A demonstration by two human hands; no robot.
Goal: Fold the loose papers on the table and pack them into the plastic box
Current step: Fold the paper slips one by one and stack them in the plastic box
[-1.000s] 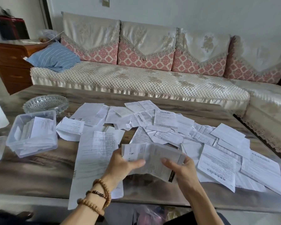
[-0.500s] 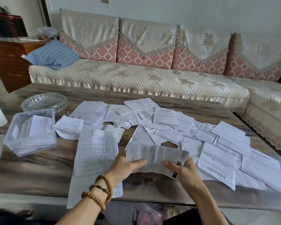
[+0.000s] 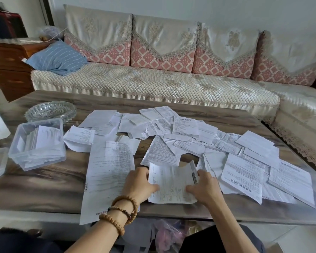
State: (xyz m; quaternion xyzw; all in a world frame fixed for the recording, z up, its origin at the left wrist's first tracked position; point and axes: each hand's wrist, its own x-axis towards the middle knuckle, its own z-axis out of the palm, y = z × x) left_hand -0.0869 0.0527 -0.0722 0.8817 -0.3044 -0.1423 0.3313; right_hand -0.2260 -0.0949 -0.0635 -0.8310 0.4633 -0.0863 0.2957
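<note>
Nearest, the left hand [image 3: 139, 183] and right hand [image 3: 204, 189] work one sheet [image 3: 172, 183] at the near edge of the bench [image 3: 44, 183]. The left thumb lies across the sheet's left edge with the fingers curled behind, gripping it. The right hand pinches the right edge, where a folded flap stands up. The sheet looks part-folded, its lower half lying on the bench.

Paper like this is light, thin and limp. It will likely buckle if held at one corner, so taking it at two opposite edges and pressing the crease flat against the bench seems safest. It slides easily on the smooth top and tears if pulled hard.

Left of the hands lies a long sheet [image 3: 108, 178], overhanging the bench edge. Beyond and to the right, the loose papers [image 3: 244, 157] overlap in a wide scatter. Further left, the box [image 3: 37, 143] already holds some folded papers, standing on edge. Behind it sits a glass dish [image 3: 50, 110].
</note>
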